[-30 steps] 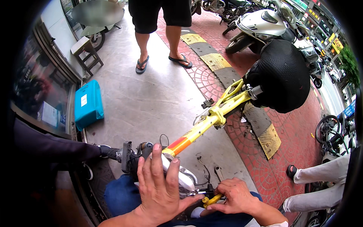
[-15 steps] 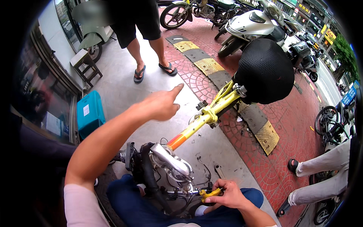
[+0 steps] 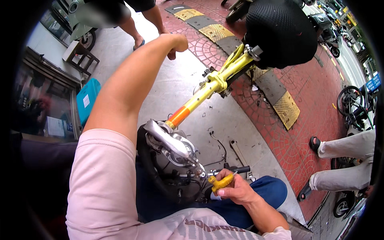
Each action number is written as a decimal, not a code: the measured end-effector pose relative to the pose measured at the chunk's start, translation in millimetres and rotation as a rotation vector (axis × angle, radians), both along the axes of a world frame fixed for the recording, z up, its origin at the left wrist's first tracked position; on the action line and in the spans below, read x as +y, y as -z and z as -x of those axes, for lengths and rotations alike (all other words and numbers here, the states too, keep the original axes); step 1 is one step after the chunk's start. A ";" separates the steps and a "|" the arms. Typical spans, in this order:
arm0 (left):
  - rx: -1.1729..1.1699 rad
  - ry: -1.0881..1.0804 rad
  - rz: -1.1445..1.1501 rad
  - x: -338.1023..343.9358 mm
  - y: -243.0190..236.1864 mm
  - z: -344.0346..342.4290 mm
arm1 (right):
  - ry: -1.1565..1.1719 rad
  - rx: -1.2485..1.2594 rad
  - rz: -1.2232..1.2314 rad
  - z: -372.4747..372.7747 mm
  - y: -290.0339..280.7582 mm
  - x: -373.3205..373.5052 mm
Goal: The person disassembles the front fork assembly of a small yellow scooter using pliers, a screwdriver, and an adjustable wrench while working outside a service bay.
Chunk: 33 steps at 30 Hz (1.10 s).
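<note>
My left hand is held out past the bike, its fingers curled down and nothing visible in them; part of the fingers is hidden. A yellow-handled hand tool with a short metal tip is gripped in my right hand, just above my lap. Between my arms, a yellow bicycle frame with an orange band slants away from me. At its near end are silver metal parts, right beside the tool. Black handlebar grips and cables lie low around my legs.
A wrench and a loose black cable lie on the concrete. A large black textured cover tops the bike's far end. One person stands ahead, another in light trousers to the right. A teal box and stool are left.
My left hand has moved farther forward, and its outstretched index finger no longer shows. My right hand has risen slightly with the yellow tool. The view has shifted, showing more of my shirt.
</note>
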<state>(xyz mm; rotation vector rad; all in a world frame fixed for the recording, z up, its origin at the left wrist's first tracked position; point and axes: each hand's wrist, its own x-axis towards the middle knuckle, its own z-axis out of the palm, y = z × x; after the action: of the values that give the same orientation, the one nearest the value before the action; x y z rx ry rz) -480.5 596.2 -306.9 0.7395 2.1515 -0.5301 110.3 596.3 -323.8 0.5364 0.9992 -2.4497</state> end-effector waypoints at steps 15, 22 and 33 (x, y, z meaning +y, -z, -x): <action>0.301 -0.150 -0.268 -40.5 -80.1 -93.5 | -0.104 0.209 -0.455 9.8 -15.9 2.5; 0.278 -0.188 -0.264 -37.8 -100.1 -114.6 | -0.103 0.255 -0.599 7.3 -13.9 2.0; 0.238 -0.245 -0.243 -41.4 -79.6 -112.4 | -0.172 0.318 -0.725 12.0 -3.7 12.3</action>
<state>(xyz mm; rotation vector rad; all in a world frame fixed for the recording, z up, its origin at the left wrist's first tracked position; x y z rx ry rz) -368.1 554.8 -227.3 0.5506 2.5175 -0.2387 98.3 608.6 -320.1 0.2533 1.9932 -2.0036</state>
